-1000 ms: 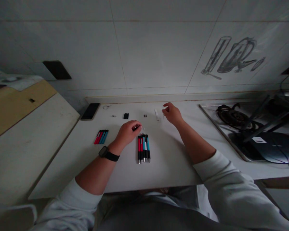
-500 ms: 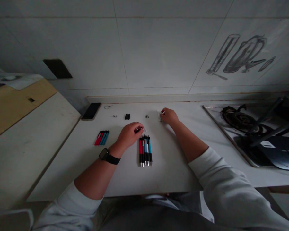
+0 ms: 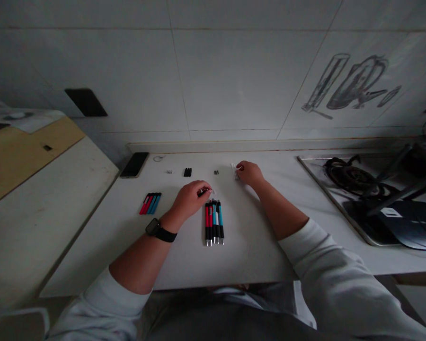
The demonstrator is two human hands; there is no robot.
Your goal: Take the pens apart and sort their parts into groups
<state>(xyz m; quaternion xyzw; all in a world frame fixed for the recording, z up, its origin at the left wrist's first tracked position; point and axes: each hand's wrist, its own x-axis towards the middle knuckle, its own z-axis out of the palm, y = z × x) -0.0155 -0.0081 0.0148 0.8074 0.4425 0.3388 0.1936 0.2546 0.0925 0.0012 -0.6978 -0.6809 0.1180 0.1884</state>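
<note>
My left hand [image 3: 192,195] is closed in a pinch around a small dark pen part [image 3: 200,192] with a pale tip; the fingers cover most of it. Just below it, several assembled click pens [image 3: 214,222] in red, blue and white lie side by side, metal tips toward me. My right hand [image 3: 249,173] reaches to the back of the counter, its fingers pinched at the thin pale pen refills [image 3: 234,171]. Further left are red and blue pen barrels [image 3: 150,203], black rubber grips [image 3: 188,172], tiny silver pieces [image 3: 169,172] and small dark springs or similar bits [image 3: 216,172].
A phone [image 3: 134,165] lies at the back left, with a thin ring [image 3: 158,158] beside it. At the right, a metal-rimmed sink or hob [image 3: 335,208] holds dark items. A wooden board [image 3: 35,154] stands at far left; the tiled wall [image 3: 230,80] closes the back.
My right hand has shifted very slightly at the refills, which show a little more spread. My left hand stays nearly still with the pen part.
</note>
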